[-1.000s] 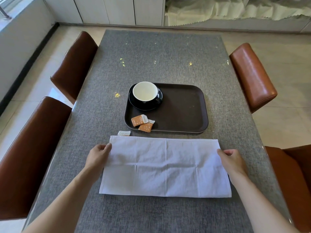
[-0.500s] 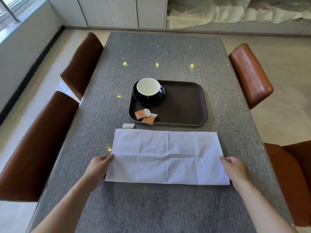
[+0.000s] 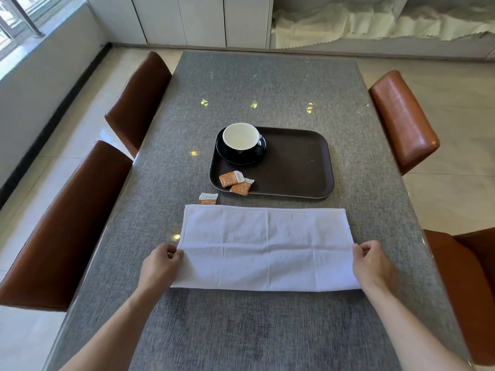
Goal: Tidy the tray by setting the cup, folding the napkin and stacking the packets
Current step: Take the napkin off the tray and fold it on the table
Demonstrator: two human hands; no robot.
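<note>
Hands, two of them, bare, reach in from the near edge of a grey table (image 3: 267, 89). The left hand (image 3: 160, 266) pinches the left short edge of one white napkin (image 3: 265, 247) between thumb and fingers; the right hand (image 3: 371, 263) pinches the right short edge the same way. The napkin lies flat as a long rectangle, creased down its middle and across its length, between the hands and a tray.

One dark brown tray (image 3: 300, 162) with rounded corners sits just beyond the napkin's far edge, near the middle of the table. In the tray's far left corner stands one black cup (image 3: 241, 139) with a white inside, upright on one black saucer (image 3: 241, 158). Near the tray's near left corner lie two orange-and-white packets (image 3: 237, 182), overlapping rather than stacked squarely. A third packet (image 3: 207, 198) lies on the table itself, between the tray's near left corner and the napkin's far left corner.

The table has a woven grey surface under a glossy layer that shows small bright spots of light. Four brown leather chairs (image 3: 67, 223) stand at it, two along each long side. The floor is pale tile. White cabinet doors (image 3: 201, 20) line the far wall, pale fabric (image 3: 375, 25) is draped along the right, and a window (image 3: 18, 20) shows at the far left.
</note>
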